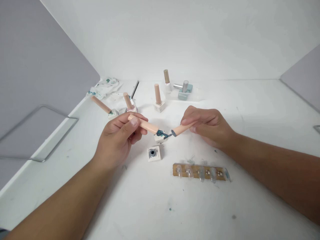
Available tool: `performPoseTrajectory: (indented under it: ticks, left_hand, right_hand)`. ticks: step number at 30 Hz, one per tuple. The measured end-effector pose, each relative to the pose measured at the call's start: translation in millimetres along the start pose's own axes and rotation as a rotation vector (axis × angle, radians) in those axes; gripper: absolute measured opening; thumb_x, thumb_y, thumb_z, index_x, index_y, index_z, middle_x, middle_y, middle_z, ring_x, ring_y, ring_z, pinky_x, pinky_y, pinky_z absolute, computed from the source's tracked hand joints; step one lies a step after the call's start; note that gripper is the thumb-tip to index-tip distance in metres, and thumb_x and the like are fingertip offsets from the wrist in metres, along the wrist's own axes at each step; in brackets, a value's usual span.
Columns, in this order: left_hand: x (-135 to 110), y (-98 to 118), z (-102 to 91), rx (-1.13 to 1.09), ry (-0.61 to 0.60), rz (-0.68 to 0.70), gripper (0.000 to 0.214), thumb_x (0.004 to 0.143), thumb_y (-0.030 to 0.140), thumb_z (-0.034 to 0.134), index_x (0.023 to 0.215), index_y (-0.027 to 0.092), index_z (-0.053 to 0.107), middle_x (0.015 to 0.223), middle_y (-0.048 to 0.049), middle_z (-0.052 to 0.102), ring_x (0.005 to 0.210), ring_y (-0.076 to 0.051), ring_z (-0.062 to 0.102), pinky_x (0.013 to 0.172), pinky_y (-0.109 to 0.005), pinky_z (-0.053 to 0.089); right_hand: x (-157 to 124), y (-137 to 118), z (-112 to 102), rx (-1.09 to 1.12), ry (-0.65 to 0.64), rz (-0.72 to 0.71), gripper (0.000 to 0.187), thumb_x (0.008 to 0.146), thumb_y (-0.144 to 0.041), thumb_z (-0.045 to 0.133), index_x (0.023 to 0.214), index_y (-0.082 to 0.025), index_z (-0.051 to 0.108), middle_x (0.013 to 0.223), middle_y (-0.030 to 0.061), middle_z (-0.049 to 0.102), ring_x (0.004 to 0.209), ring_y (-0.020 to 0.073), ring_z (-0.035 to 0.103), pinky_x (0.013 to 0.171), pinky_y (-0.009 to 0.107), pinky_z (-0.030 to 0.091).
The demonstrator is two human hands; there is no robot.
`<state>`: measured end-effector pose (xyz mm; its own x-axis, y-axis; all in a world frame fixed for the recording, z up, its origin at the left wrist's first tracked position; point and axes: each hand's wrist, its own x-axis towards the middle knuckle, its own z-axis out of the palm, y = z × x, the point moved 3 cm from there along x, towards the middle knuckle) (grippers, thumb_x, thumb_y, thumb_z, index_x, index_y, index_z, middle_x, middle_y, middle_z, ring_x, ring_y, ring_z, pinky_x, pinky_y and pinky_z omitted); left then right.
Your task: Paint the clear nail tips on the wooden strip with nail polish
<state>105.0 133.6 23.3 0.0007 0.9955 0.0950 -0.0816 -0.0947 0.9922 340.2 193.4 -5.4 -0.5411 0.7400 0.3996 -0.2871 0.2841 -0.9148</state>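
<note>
My left hand (120,135) pinches the peach handle of a nail polish brush (147,126), its end smeared with dark teal polish. In my right hand (208,126) is a second peach-handled nail polish brush (181,129), gripped between thumb and fingers. The two brush tips meet, or nearly so, in the gap between my hands. Just below stands an uncapped white polish bottle (153,153) with grey-blue polish round its neck. Another white bottle (160,138) is partly hidden behind the tips. A wooden strip (195,172) with several clear and bluish false nails lies nearer me.
Capped polish bottles (159,105) stand behind my hands, with one tilted handle (100,104) at left. A clear tray (185,97) holds more bottles at the back. Stained crumpled tissue (107,87) lies back left, beside a dark stick (135,89). A metal wire frame (72,133) crosses the left edge.
</note>
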Motion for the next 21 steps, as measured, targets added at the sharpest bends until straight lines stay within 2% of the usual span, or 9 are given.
performPoseTrajectory:
  ticks: [8,21]
  left_hand:
    - [2.3,0.3,1.0,0.018,0.021,-0.009,0.020,0.090,0.032,0.060,0.084,0.021,0.076,0.063,-0.0038,0.058,0.055,-0.011,0.040,0.046,-0.023,0.032]
    - [1.5,-0.9,0.7,0.019,0.032,-0.026,0.020,0.089,0.034,0.061,0.084,0.021,0.075,0.063,-0.0044,0.058,0.055,-0.012,0.040,0.046,-0.024,0.032]
  right_hand:
    - [-1.2,-0.8,0.7,-0.011,0.005,-0.009,0.032,0.081,-0.009,0.065,0.095,-0.034,0.079,0.089,0.0018,0.064,0.082,0.0152,0.058,0.071,0.034,0.046]
    - [-0.4,1.4,0.3,-0.002,0.012,-0.005,0.030,0.081,-0.010,0.067,0.094,-0.034,0.079,0.092,0.0022,0.066,0.086,0.0161,0.060,0.074,0.035,0.048]
